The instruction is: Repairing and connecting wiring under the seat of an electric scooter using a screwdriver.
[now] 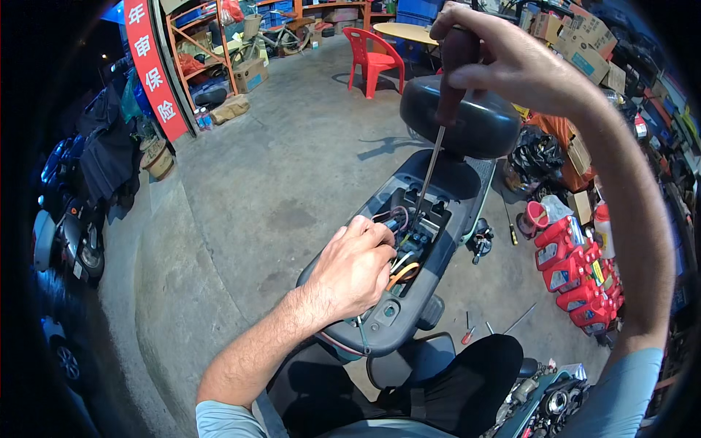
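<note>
My right hand [475, 58] grips the dark red handle [453, 98] of a long screwdriver, held upright above an open compartment [394, 310] in a scooter's dark grey body. The steel shaft [431, 168] reaches down among wires and dark connectors [416, 241]. My left hand [350, 270] lies over the left side of the compartment, fingers curled in at the wires; what they hold is hidden. An orange cable [401, 276] loops beside that hand. A black padded seat [460, 128] stands raised at the far end of the body, behind the screwdriver.
Red jugs [573, 274] and black bags [533, 160] crowd the right. Loose tools [467, 336] lie on the concrete floor [241, 190]. A red chair [372, 62], table [405, 31] and orange shelving [201, 51] stand behind; covered two-wheelers [87, 241] line the left.
</note>
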